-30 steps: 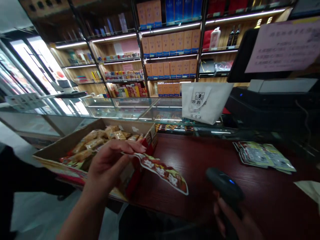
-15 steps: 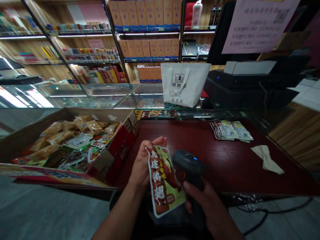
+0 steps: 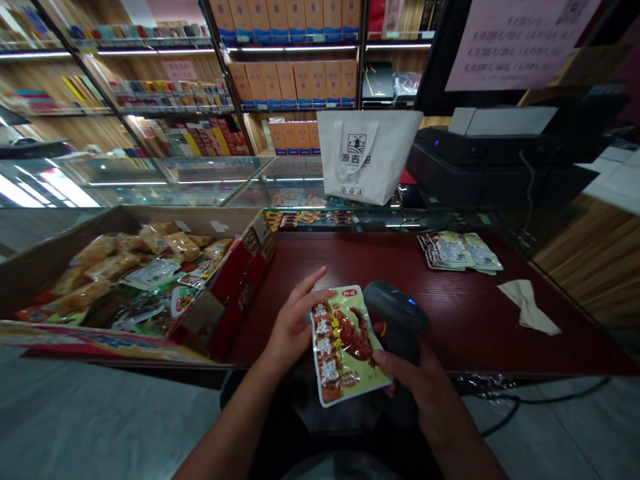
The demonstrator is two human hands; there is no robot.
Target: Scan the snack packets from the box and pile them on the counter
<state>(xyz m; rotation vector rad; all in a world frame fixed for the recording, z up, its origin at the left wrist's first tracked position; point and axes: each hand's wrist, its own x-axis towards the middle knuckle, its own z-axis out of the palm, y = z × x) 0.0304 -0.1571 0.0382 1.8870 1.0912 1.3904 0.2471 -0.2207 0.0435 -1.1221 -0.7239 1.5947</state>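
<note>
A green and brown snack packet (image 3: 353, 347), with a picture of cooked meat on its front, is in front of me above my lap. My left hand (image 3: 293, 323) is at its upper left edge, fingers stretched out and touching the packet; its thumb is not clearly seen. In my right hand (image 3: 425, 387) is a black barcode scanner (image 3: 395, 313) with a small blue light, its head beside the packet's right edge. The right thumb presses on the packet's lower right side. My other right fingers are mostly hidden behind the packet and the scanner's handle.
To the left stands an open carton (image 3: 235, 280) of wrapped snacks. A stack of similar packets (image 3: 460, 251) and a cream cloth strip (image 3: 529, 307) lie on the dark red tabletop (image 3: 310, 250). Behind are a white carrier bag (image 3: 370, 160), glass counters and a black printer-like machine (image 3: 500, 163).
The packet has turned more upright and shifted right and slightly up. My left fingers have straightened and spread along its edge. The scanner has moved right and a little up.
</note>
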